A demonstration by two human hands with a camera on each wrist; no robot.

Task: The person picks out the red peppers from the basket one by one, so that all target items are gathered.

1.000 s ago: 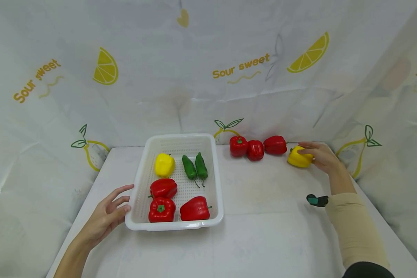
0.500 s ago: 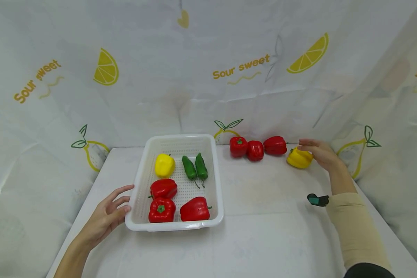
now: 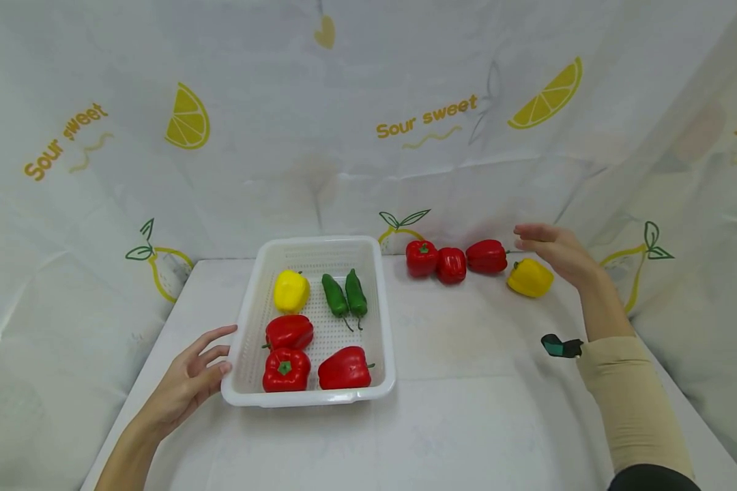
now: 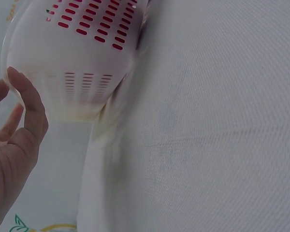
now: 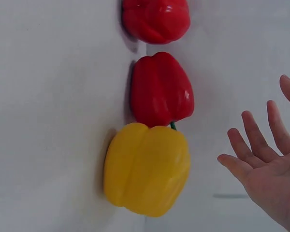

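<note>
At the left of the head view, my left hand (image 3: 187,382) touches the outer rim of a white plastic basket (image 3: 307,402) with its fingertips. The left wrist view shows that hand (image 4: 19,130) against the basket's slotted wall (image 4: 58,53). My right hand (image 3: 559,252) hovers above and behind a yellow bell pepper (image 3: 530,278), apart from it and holding nothing. In the right wrist view, the right hand's fingers (image 5: 256,140) are spread, with the yellow bell pepper (image 5: 147,169) to their left. A red bell pepper (image 5: 160,89) lies beside the yellow one.
Inside the basket are a yellow bell pepper (image 3: 291,292), two green chili peppers (image 3: 356,294) and red bell peppers (image 3: 344,369). More red bell peppers (image 3: 451,266) stand in a row along the back of the white table (image 3: 467,423). A printed curtain (image 3: 282,164) hangs behind.
My right hand has let go of the yellow bell pepper and lifted up and back from it. The pepper stays on the table. My left hand and the basket have not moved.
</note>
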